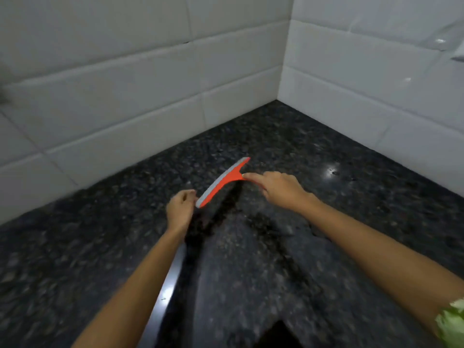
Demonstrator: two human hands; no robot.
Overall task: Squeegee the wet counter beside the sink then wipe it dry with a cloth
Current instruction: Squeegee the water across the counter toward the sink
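An orange squeegee (223,182) with a grey rubber blade rests blade-down on the dark speckled granite counter (326,197), near the tiled corner. My right hand (278,187) grips its short handle, with the index finger stretched along it toward the blade. My left hand (180,209) hovers just beside the blade's near-left end, fingers curled loosely and holding nothing. No cloth or sink shows in the view.
White tiled walls (125,96) meet at a corner behind the squeegee. A shiny strip (170,285) lies under my left forearm. A green patterned sleeve (452,322) sits at the bottom right. A light glare (331,170) marks the counter on the right.
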